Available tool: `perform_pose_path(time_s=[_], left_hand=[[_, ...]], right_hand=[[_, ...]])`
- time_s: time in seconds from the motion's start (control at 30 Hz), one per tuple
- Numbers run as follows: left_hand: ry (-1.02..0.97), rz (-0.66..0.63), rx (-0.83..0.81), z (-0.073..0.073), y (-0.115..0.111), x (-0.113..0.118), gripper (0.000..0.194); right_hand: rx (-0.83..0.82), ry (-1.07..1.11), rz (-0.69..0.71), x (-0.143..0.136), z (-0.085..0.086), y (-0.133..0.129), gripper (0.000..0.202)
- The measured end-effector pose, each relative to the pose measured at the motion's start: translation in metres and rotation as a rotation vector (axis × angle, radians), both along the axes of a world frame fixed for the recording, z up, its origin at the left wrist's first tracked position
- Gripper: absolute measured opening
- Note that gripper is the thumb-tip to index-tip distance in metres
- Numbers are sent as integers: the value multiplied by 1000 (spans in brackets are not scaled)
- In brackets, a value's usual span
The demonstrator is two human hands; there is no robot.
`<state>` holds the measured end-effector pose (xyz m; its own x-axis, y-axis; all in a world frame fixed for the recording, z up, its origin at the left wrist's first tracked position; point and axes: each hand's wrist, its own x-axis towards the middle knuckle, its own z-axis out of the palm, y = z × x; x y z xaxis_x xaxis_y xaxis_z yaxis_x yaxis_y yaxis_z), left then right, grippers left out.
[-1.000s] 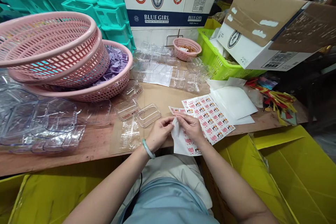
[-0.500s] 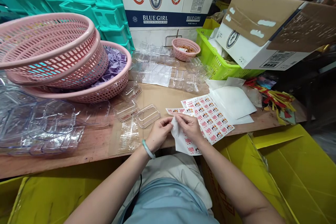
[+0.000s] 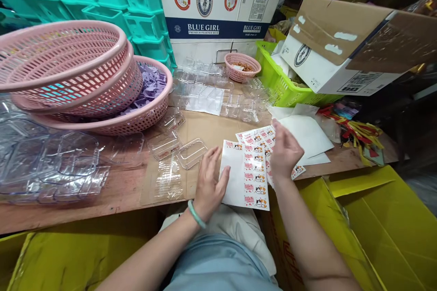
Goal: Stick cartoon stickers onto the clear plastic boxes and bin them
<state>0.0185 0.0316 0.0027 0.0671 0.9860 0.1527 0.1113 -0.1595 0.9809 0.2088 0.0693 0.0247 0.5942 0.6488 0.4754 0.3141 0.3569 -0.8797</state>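
Observation:
A sticker sheet (image 3: 235,177) lies flat at the table's front edge. Cat-and-pink-print stickers fill its right column, with one more at the top left; the rest of its left side is bare white. My left hand (image 3: 210,182) rests at the sheet's left edge, fingers spread and thumb over the paper. To the right, my right hand (image 3: 285,150) is raised with its fingers pinched together above a second sticker sheet (image 3: 252,135), partly covered. Whatever is in that pinch is too small to make out. Left of my left hand lies a clear plastic case (image 3: 191,152).
Pink baskets (image 3: 150,118) with purple pieces stand at left, behind clear plastic packaging (image 3: 51,163). At the back are a small pink basket (image 3: 241,75), a green crate (image 3: 293,93) and cartons (image 3: 218,9). White backing sheets (image 3: 303,134) lie at right, above yellow boxes (image 3: 375,209).
My hands have separated; both were pinching at the curled sheet. The sheet now lies flat, my left hand has opened, and my right hand has moved up and to the right.

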Motion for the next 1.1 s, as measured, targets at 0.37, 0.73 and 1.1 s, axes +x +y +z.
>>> perform_pose_path(time_s=[0.37,0.73,1.1], left_hand=[[-387,-94,-431,6,4,-27,29],[604,168,341,-18,25,-83,50],[196,-235,-185,-4,19,-100,44]], right_hand=[[-318,-56,408,-62,-12,-45,59],[-468,476,528,-51,-10,-16,23],[-558,140,853,-93,19,-12,24]])
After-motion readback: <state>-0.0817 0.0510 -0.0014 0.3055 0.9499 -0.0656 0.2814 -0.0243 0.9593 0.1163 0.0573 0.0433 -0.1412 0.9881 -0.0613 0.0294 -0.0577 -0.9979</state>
